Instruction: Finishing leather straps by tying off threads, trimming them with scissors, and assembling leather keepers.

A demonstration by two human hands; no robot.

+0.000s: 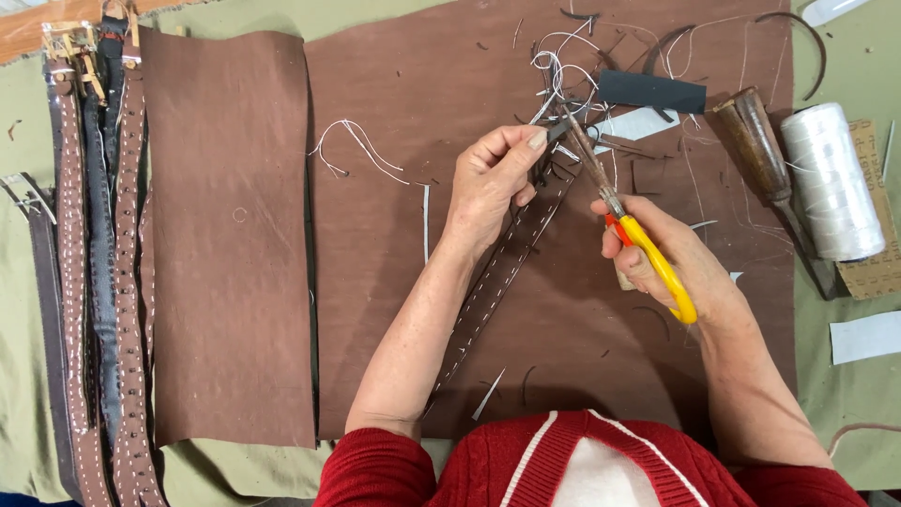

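Note:
My left hand pinches the far end of a long brown leather strap with white stitching, which runs diagonally toward me over a brown leather sheet. My right hand grips yellow-handled snips, their rusty blades pointing at the strap's end by my left thumb. Loose white thread and dark leather scraps lie scattered beyond the hands.
A second brown leather panel lies to the left. Several stitched belts with buckles are laid side by side at the far left. A wooden-handled awl, a white thread spool and a black leather piece sit at right.

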